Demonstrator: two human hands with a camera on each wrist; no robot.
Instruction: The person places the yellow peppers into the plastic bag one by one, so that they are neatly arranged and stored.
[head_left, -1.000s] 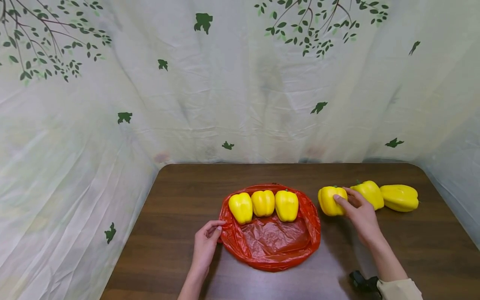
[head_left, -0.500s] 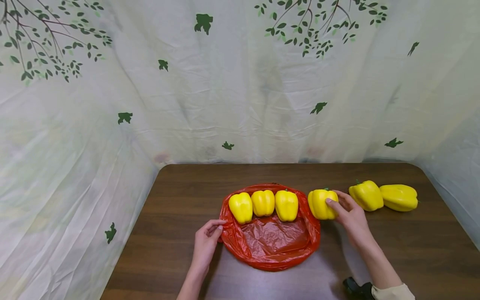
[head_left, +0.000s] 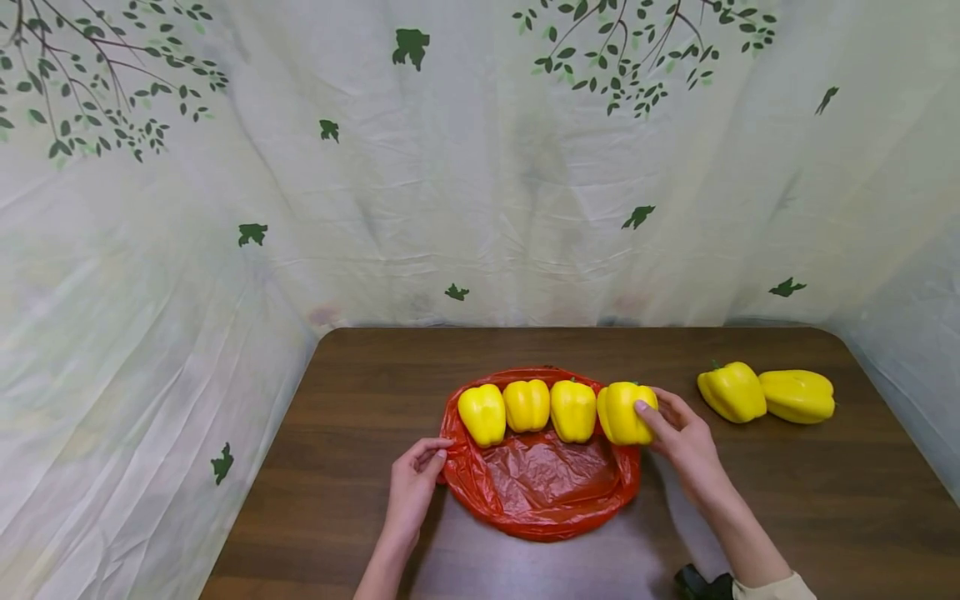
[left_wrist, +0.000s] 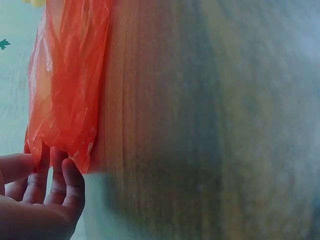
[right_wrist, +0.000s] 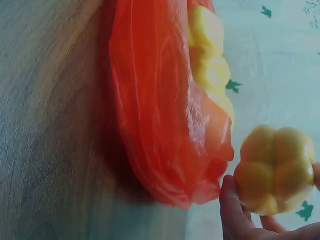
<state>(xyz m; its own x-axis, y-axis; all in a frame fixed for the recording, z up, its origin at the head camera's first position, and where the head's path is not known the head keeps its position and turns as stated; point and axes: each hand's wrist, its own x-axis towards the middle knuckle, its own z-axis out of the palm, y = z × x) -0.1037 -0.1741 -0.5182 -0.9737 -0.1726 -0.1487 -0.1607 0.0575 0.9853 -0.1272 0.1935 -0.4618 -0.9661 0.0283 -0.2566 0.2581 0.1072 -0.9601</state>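
Note:
A red plastic bag (head_left: 555,529) lies spread open on the table, its rim rolled into a ring. Three yellow bell peppers (head_left: 527,407) stand in a row along its far inner side. My left hand (head_left: 412,483) pinches the bag's left rim between thumb and fingers; the left wrist view shows the thumb (left_wrist: 17,167) against the film. In my right hand (head_left: 686,437) is another yellow bell pepper (head_left: 624,414), gripped from its right side above the bag's right rim. The right wrist view shows this pepper's lobed bottom (right_wrist: 274,167), raised beside the bag.
Two more yellow bell peppers, one upright-leaning (head_left: 732,392) and one on its side (head_left: 797,396), touch each other at the table's back right. The brown wooden table (head_left: 360,392) ends at a pale leaf-print curtain (head_left: 487,192). A black wrist device (head_left: 701,583) sits by the right sleeve.
My right hand has carried its yellow bell pepper leftward, away from the two at the right and over the bag's right rim. The left hand stays on the bag.

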